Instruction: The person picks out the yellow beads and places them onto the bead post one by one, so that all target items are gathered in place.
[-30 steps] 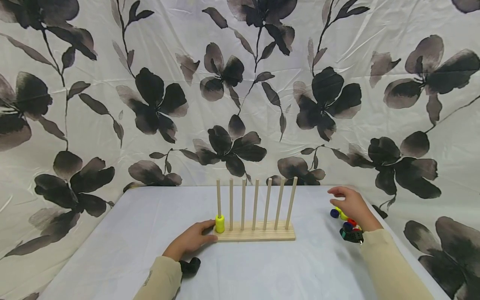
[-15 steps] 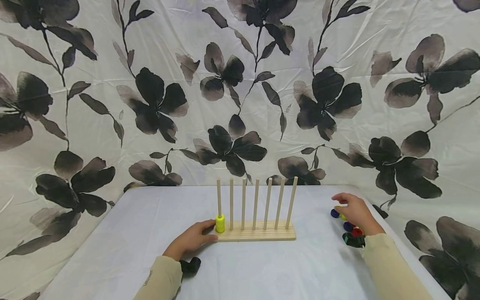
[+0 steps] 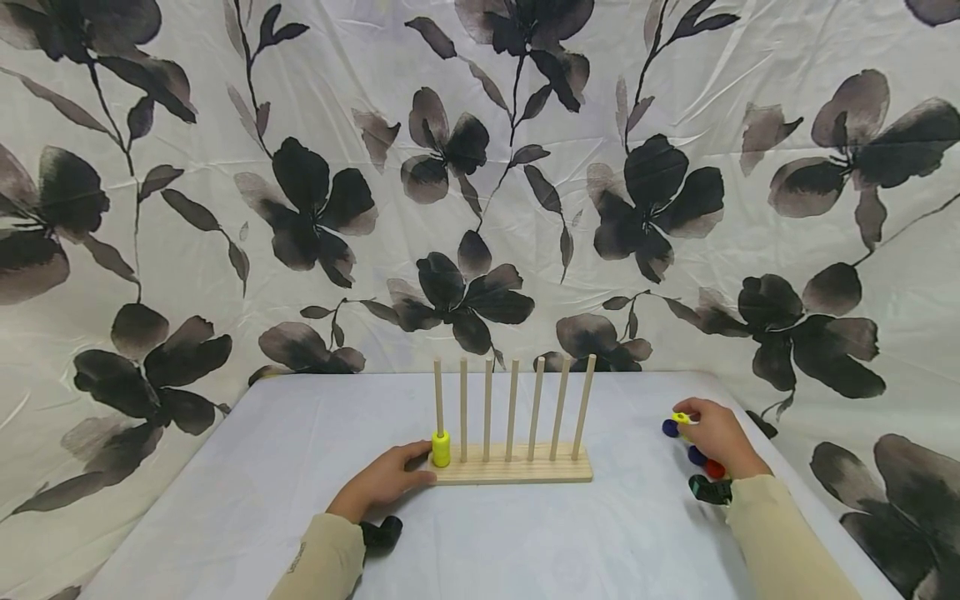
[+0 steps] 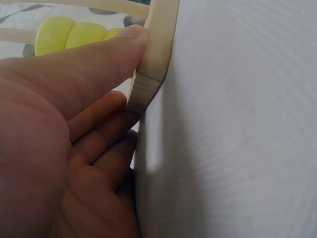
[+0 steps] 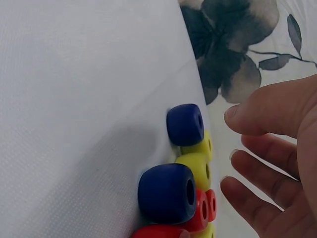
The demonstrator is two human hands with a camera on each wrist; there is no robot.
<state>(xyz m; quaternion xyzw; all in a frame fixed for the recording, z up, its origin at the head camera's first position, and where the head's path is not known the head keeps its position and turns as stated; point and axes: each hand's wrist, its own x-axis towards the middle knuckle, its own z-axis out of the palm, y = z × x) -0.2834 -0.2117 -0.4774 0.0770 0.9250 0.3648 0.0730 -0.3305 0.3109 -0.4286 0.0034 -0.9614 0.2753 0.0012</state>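
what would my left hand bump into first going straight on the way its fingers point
First the wooden peg rack, at the left end of its base; the left hand appears to touch it there, though depth is unclear.

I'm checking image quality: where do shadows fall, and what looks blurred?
Head: faint shadow on the white table beside the beige right sleeve; left wrist: dark shadow near the pale wooden base, floral backdrop blurred; right wrist: broad shadow left of the lower dark blue barrel-shaped bead.
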